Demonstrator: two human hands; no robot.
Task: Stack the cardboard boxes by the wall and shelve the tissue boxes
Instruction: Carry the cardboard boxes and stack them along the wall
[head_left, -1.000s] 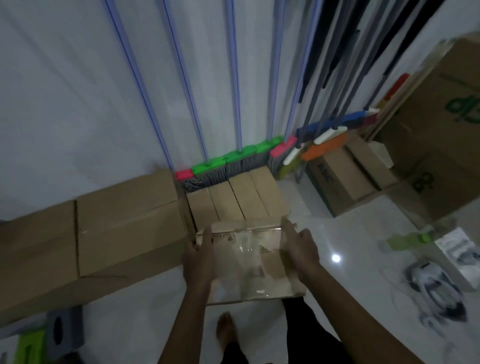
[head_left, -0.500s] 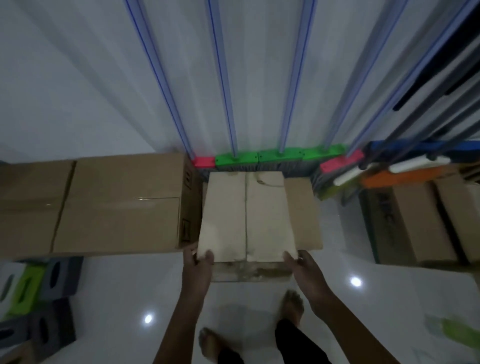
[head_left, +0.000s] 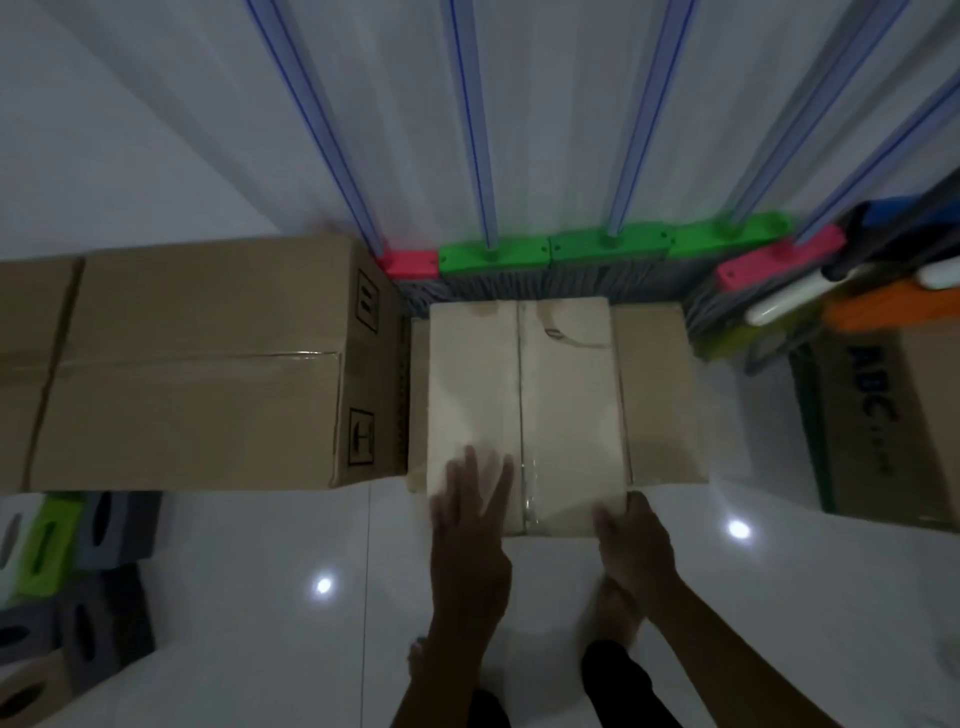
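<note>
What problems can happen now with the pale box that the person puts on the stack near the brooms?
1. The pale box sits off-centre on the lower box, which shows at its right, and may overhang in front; it might tip.
2. Its far edge is close to the broom heads; pushing further could knock the brooms.
3. The left hand lies flat on top; only the right hand holds the corner.

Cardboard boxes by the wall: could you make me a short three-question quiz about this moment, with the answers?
1. True or false: the left hand lies flat on the pale box.
2. What colour are most broom heads behind that box? A) green B) yellow C) white
3. Fill in: the tissue boxes sit on the ____.

Key:
1. True; its fingers are spread on top, while the right hand is at the near edge.
2. A
3. floor
</note>
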